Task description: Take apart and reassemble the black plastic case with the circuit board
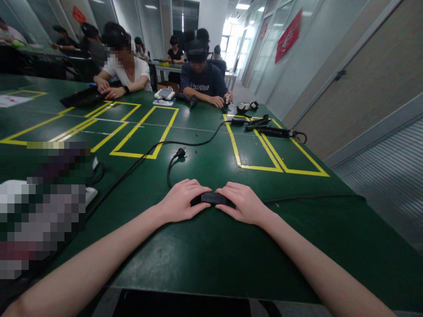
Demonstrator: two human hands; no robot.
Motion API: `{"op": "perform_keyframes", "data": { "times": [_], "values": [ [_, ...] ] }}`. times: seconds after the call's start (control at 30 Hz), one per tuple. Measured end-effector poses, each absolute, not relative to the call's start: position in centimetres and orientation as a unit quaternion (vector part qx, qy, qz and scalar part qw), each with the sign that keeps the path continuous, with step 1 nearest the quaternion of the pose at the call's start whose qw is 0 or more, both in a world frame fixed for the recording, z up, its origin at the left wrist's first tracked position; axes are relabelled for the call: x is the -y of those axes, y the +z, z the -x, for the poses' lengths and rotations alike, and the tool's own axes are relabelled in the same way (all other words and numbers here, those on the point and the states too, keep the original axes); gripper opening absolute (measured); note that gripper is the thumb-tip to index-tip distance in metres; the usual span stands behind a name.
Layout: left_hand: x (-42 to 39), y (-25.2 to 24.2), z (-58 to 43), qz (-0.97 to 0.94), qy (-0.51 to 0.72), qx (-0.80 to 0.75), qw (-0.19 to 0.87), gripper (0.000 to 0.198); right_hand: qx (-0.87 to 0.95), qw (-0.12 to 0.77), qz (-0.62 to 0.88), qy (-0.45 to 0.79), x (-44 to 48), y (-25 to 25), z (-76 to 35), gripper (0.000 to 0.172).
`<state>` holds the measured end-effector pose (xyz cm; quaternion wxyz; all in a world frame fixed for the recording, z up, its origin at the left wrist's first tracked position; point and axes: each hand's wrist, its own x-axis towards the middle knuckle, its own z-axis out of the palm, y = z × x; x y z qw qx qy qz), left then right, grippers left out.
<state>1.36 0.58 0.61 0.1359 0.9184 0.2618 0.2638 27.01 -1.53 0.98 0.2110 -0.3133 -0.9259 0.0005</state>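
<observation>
A small black power adapter lies on the green table between my two hands. My left hand grips its left end with thumb and fingers. On the opposite end, my right hand is closed in the same way. From behind my left hand a short black cord curves up to a plug with metal prongs. A thin black cable runs rightward from my right hand across the tabletop. Parts of the adapter's ends are covered by my fingers.
Yellow tape rectangles mark the green table. A long black cable crosses it to black corded tools. Opposite, one person handles a black tray; another works near a drill. Blurred items sit left.
</observation>
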Motion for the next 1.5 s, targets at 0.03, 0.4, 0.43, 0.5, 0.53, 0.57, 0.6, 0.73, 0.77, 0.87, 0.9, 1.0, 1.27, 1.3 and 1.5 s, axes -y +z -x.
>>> {"op": "perform_keyframes", "data": {
  "times": [0.03, 0.4, 0.43, 0.5, 0.53, 0.57, 0.6, 0.73, 0.77, 0.87, 0.9, 1.0, 1.27, 1.3, 1.5],
  "values": [
    [-0.6, 0.7, -1.4, -0.920, 0.259, -0.263, 0.131, 0.033, 0.926, 0.213, 0.313, 0.002, 1.5, 0.9, -27.0, 0.035],
    [-0.4, 0.4, -1.4, -0.923, 0.274, -0.249, 0.100, 0.036, 0.923, 0.206, 0.324, 0.037, 1.9, 1.1, -26.7, 0.033],
    [-0.4, 0.4, -1.4, -0.926, 0.276, -0.241, 0.092, 0.035, 0.917, 0.214, 0.329, 0.070, 2.0, 1.2, -26.6, 0.034],
    [-0.5, 0.4, -1.4, -0.930, 0.282, -0.226, 0.069, 0.035, 0.895, 0.238, 0.344, 0.152, 2.3, 1.2, -26.5, 0.035],
    [-0.5, 0.5, -1.4, -0.932, 0.284, -0.219, 0.056, 0.034, 0.879, 0.253, 0.352, 0.197, 2.4, 1.3, -26.5, 0.033],
    [-0.5, 0.6, -1.4, -0.933, 0.286, -0.212, 0.043, 0.034, 0.860, 0.266, 0.360, 0.245, 2.6, 1.4, -26.5, 0.030],
    [-0.5, 0.6, -1.4, -0.934, 0.289, -0.206, 0.031, 0.033, 0.840, 0.274, 0.364, 0.294, 2.7, 1.5, -26.5, 0.026],
    [-0.6, 0.7, -1.6, -0.936, 0.296, -0.189, -0.006, 0.032, 0.744, 0.261, 0.373, 0.490, 2.9, 2.1, -26.6, 0.032],
    [-0.6, 0.6, -1.6, -0.936, 0.297, -0.186, -0.011, 0.031, 0.723, 0.254, 0.375, 0.523, 3.0, 2.2, -26.7, 0.036],
    [-0.7, 0.5, -1.6, -0.935, 0.306, -0.177, -0.011, 0.030, 0.696, 0.250, 0.380, 0.555, 2.9, 2.4, -26.8, 0.042],
    [-0.7, 0.5, -1.6, -0.934, 0.311, -0.178, -0.006, 0.030, 0.698, 0.253, 0.381, 0.550, 2.9, 2.4, -26.8, 0.042],
    [-0.8, 0.7, -1.5, -0.924, 0.327, -0.197, 0.003, 0.032, 0.707, 0.272, 0.384, 0.528, 2.7, 2.4, -27.3, 0.043],
    [-0.4, 1.3, -1.4, -0.886, 0.409, -0.217, -0.027, 0.044, 0.595, 0.492, 0.477, 0.420, 1.5, 4.8, -30.2, 0.051],
    [-0.4, 1.2, -1.4, -0.894, 0.396, -0.210, -0.006, 0.043, 0.567, 0.526, 0.491, 0.401, 1.3, 5.3, -30.7, 0.051],
    [-0.5, 0.7, -1.4, -0.918, 0.328, -0.205, 0.082, 0.033, 0.454, 0.652, 0.516, 0.320, -0.1, 6.9, -35.2, 0.047]
  ]
}}
